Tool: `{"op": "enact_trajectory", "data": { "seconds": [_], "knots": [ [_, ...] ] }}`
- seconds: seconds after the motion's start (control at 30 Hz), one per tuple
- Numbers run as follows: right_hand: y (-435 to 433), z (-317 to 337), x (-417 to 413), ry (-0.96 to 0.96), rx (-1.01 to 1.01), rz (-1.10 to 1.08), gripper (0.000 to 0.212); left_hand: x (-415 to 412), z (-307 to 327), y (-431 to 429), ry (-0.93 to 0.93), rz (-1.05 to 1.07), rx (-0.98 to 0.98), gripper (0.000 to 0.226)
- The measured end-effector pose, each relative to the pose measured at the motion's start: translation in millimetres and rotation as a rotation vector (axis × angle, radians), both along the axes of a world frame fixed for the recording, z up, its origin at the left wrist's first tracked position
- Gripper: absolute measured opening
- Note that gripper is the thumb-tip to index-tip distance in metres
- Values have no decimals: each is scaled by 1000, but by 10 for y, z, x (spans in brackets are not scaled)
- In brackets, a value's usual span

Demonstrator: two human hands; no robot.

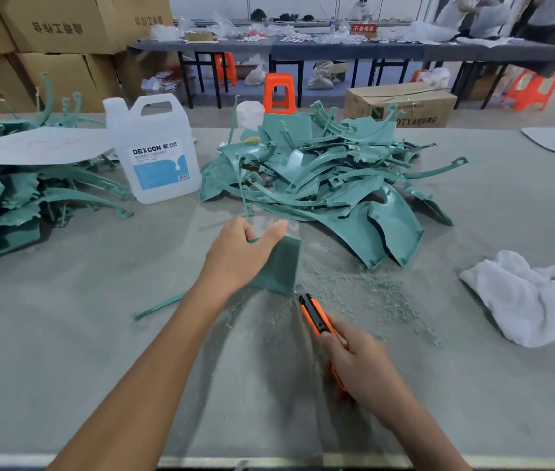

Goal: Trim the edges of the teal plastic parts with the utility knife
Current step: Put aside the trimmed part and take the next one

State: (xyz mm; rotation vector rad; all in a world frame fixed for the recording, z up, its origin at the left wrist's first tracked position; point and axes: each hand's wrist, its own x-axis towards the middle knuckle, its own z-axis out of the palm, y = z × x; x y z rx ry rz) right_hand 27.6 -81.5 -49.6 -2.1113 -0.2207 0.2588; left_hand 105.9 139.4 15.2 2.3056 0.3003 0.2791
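My left hand (pixel 240 254) grips a teal plastic part (pixel 281 266) at its upper edge and holds it just above the table in the middle of the view. My right hand (pixel 359 363) grips an orange and black utility knife (pixel 315 314). The knife's blade tip sits at the part's lower right corner. Teal shavings (pixel 354 294) lie scattered on the table to the right of the part. A large pile of teal parts (pixel 323 178) lies behind it, and a second pile (pixel 31 198) is at the left.
A clear jug labelled DEXCON (pixel 153 151) stands between the two piles. A white cloth (pixel 527 297) lies at the right. A thin teal strip (pixel 159 305) lies left of my left forearm. Cardboard boxes (pixel 48 39), orange stools and other tables stand behind.
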Motion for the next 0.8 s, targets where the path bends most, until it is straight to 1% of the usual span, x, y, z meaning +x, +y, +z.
{"op": "enact_trajectory", "data": {
  "seconds": [0.07,0.17,0.3,0.4,0.53,0.57,0.6,0.63,0.7,0.73,0.8],
  "knots": [
    [14,-25,-5,-2,6,12,34,-7,3,6,2,-9,18,58],
    [47,-36,-15,16,49,-15,35,-7,-3,-5,-9,-1,48,42],
    [134,109,-88,173,322,-89,32,-47,-21,-44,-14,47,54,30],
    [97,387,-126,214,488,-116,35,-81,-14,-77,-8,66,60,27],
    [-123,717,-203,251,720,-9,28,-89,-19,-78,2,65,70,26],
    [-185,739,-206,255,743,-10,31,-91,-21,-74,3,63,72,27],
    [-238,717,-186,228,712,-47,30,-95,-21,-70,1,62,72,27],
    [-278,661,-152,172,620,-115,24,-103,-24,-67,-4,60,69,27],
    [-330,502,-71,66,356,-243,11,-121,-25,-68,-13,57,62,26],
    [-357,401,-32,46,258,-274,8,-133,-18,-73,-15,56,58,26],
    [-405,210,11,38,146,-286,6,-155,-11,-80,-23,50,54,26]
  ]
}}
